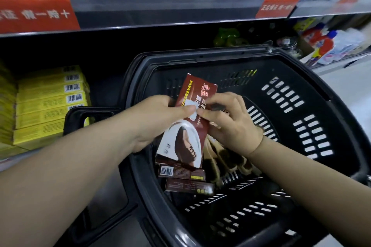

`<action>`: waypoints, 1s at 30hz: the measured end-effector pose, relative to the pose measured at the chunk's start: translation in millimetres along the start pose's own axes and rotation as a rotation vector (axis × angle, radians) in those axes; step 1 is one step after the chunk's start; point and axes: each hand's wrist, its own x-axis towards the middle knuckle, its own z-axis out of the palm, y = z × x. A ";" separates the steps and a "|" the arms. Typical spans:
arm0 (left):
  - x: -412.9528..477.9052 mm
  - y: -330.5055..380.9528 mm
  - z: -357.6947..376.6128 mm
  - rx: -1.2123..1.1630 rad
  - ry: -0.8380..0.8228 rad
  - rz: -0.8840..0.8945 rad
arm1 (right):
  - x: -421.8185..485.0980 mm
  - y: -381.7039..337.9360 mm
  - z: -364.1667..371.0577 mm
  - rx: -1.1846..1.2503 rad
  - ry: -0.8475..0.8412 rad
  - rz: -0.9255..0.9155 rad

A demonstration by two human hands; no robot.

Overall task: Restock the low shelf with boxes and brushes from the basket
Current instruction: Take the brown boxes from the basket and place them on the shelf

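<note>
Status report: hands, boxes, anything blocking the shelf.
Left hand and right hand both grip a brown box over the basket. More boxes and brushes inside. Basket handle fronts the yellow boxes.

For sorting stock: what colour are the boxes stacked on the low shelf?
Yellow boxes, with barcodes on their ends; seen in the head view, at left.

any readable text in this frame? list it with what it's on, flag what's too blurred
"一赔十": legible end of the white line on the red shelf-edge sign at left; the characters before it are blurred.
Smaller red shelf sign: white characters, too blurred.
Brown box held by the left hand and right hand: large characters partly covered, not surely readable.
Yellow boxes and the brown boxes in the basket: barcodes only, print too small.
</note>
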 end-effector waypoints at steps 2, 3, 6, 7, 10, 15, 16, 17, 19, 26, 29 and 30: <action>-0.2 -2.5 -0.2 -0.042 0.028 0.027 | -4.4 -1.0 5.4 0.139 -0.012 0.233; 1.3 -4.1 -0.6 -0.034 0.069 0.050 | -5.1 1.1 10.0 0.182 -0.062 0.415; 3.0 -5.6 0.1 0.034 0.176 0.142 | -10.2 15.6 33.7 0.196 -0.674 0.859; 3.2 -5.8 0.2 0.064 0.199 0.177 | -14.9 18.2 45.8 0.161 -0.996 0.820; 3.6 -6.4 -1.4 0.172 0.266 0.269 | -37.5 7.1 90.5 0.163 -1.574 0.570; 6.6 -9.5 -6.4 0.298 0.299 0.315 | -78.3 -5.3 143.9 0.188 -1.523 0.672; 6.8 -9.9 -6.4 0.310 0.295 0.316 | -81.0 -2.8 146.6 0.192 -1.489 0.703; 6.4 -10.1 -5.5 0.319 0.286 0.317 | -83.3 0.4 146.1 0.199 -1.463 0.714; 7.1 -10.7 -5.6 0.328 0.275 0.315 | -83.5 6.2 144.8 0.209 -1.424 0.704; 11.6 -11.2 -4.5 0.286 0.250 0.304 | -60.9 -1.1 110.0 -0.031 -1.353 0.376; 12.7 -12.5 -4.8 0.246 0.263 0.313 | -32.2 10.7 58.3 -0.039 -1.268 0.337; 12.7 -12.7 -4.6 0.239 0.270 0.316 | -25.7 18.6 37.6 -0.027 -1.206 0.366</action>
